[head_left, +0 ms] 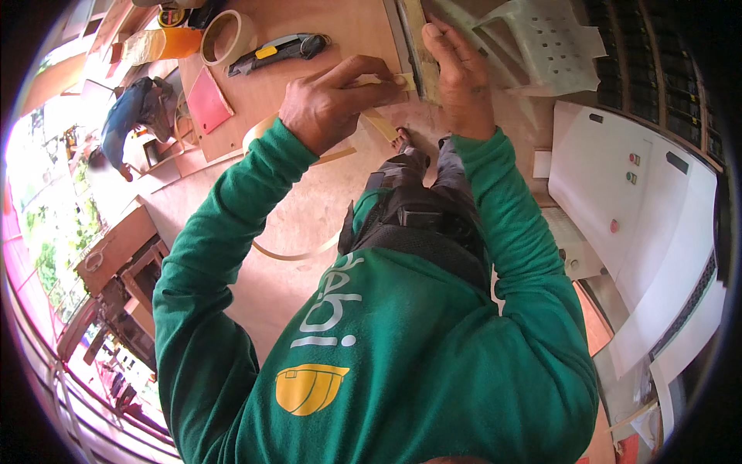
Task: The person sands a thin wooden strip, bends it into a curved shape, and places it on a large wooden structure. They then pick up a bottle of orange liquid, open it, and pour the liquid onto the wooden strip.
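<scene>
My left hand is pinched on the end of a thin, pale wood-coloured edge-banding strip, beside the edge of a narrow board. The rest of the strip hangs in loops below my wrist, partly hidden by my sleeve. Alongside the board's right side, my right hand lies with its fingers stretched out; I cannot tell how firmly it presses. A black and grey utility knife with a yellow part lies on the wooden worktop beyond my left hand.
Left of the knife are a tape roll, an orange bottle and a red-pink sheet. A person in blue bends over at far left. A white panel with buttons stands at right, below a translucent perforated sheet.
</scene>
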Demonstrator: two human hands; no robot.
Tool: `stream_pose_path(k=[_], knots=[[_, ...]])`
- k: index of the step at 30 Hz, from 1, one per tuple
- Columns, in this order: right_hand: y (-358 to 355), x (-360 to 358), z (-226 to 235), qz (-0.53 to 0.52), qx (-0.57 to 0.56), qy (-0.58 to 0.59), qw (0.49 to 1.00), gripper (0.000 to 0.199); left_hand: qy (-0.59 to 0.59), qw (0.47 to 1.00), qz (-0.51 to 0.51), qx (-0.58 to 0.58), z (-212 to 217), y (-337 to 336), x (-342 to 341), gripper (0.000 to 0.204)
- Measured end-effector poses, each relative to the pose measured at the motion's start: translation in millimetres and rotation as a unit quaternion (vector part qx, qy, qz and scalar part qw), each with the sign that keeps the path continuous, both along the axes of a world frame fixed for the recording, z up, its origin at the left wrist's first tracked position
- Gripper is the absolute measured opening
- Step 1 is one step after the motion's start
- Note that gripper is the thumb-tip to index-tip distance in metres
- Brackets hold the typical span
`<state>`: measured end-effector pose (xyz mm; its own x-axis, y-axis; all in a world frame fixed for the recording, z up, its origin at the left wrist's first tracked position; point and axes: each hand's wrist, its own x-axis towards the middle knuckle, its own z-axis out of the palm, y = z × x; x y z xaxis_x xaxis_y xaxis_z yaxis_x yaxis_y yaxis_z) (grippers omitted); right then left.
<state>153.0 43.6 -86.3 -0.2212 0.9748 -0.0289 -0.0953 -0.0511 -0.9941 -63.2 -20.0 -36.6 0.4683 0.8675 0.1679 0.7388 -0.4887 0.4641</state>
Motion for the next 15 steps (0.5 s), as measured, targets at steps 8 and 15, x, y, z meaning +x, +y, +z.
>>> stream_pose_path(k=[8,15], knots=[[-58.0,27.6,9.4,0.019,-0.004,-0.080,0.997,0.051,0.004,1.000,0.005,-0.001,-0.6,2.4,-0.5,0.065],[-104.4,79.3,18.2,0.037,-0.186,0.014,0.982,0.048,-0.003,1.000,-0.006,0.016,-2.8,1.9,-3.5,0.063]])
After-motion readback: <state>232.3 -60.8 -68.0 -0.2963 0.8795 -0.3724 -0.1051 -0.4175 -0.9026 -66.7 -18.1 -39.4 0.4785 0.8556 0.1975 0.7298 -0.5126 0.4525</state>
